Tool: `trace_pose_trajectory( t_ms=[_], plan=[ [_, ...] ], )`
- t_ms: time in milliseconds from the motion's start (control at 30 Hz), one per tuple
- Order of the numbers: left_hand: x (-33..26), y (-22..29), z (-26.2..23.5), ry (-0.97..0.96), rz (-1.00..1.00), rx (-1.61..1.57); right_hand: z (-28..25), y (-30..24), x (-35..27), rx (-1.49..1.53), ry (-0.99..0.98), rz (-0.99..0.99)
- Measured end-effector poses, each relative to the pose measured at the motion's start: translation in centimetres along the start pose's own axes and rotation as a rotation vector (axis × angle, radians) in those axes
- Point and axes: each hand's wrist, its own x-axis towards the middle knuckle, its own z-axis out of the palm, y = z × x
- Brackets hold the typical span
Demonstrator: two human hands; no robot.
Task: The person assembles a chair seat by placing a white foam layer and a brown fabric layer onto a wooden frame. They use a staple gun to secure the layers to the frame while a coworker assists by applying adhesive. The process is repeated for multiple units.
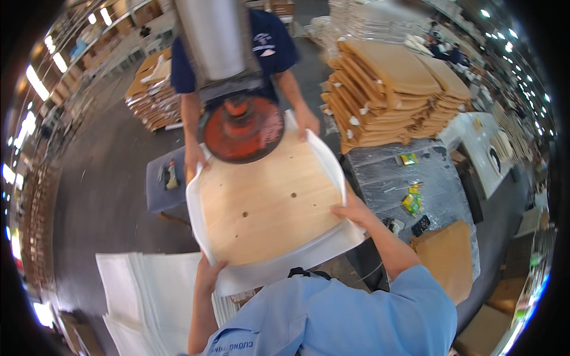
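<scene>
A pale wooden panel (270, 204) with several small holes lies on a white padded sheet (279, 267), whose edges curl up around it. My left hand (211, 273) grips the near left corner, thumb over the rim. On the right edge my right hand (353, 209) holds the sheet, its thumb reaching onto the wood; the other fingers are hidden beneath. A round red press plate (243, 130) hangs over the far end of the panel, below a grey cylinder (211, 38). Across from me, a co-worker in a navy shirt holds the far edge with both hands (307, 123).
Brown padded pieces (386, 89) are stacked high at the far right. A plastic-covered table (386, 178) carries small yellow-green packets (411, 202) and a brown sheet (445, 258). White sheets (148, 296) lie at the near left. A blue-grey stool (157, 184) holds small tools.
</scene>
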Motion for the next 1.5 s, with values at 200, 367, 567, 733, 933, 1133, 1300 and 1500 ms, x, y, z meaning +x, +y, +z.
trace_pose_trajectory(
  t_ms=[200,367,567,733,933,1133,1300,1500],
  plan=[
    [1.0,1.5,0.3,0.086,-0.069,0.523,0.1,-0.4,-0.3,-0.224,0.105,0.057],
    [-0.1,2.8,0.7,0.133,-0.23,0.736,1.6,-2.2,-0.2,-0.656,0.129,0.069],
    [1.1,5.2,1.7,0.132,-0.104,1.092,-1.2,0.5,0.8,-0.953,0.249,0.004],
    [1.3,-0.1,-2.2,0.169,0.15,0.715,-0.3,0.6,1.6,-0.723,0.156,0.147],
    [2.0,1.4,-0.6,0.229,-0.238,0.282,0.0,-0.5,0.0,-0.811,0.152,-0.001],
    [1.6,1.2,2.6,0.404,-0.01,1.051,1.4,-0.2,-1.2,-0.902,0.189,-0.095],
    [1.1,1.6,-0.5,0.357,-0.19,0.707,0.7,-2.2,-1.4,-0.832,0.064,0.031],
    [-0.5,-0.6,-2.7,0.423,-0.187,-0.25,0.5,-1.5,-1.3,-0.83,0.082,0.011]
  ],
)
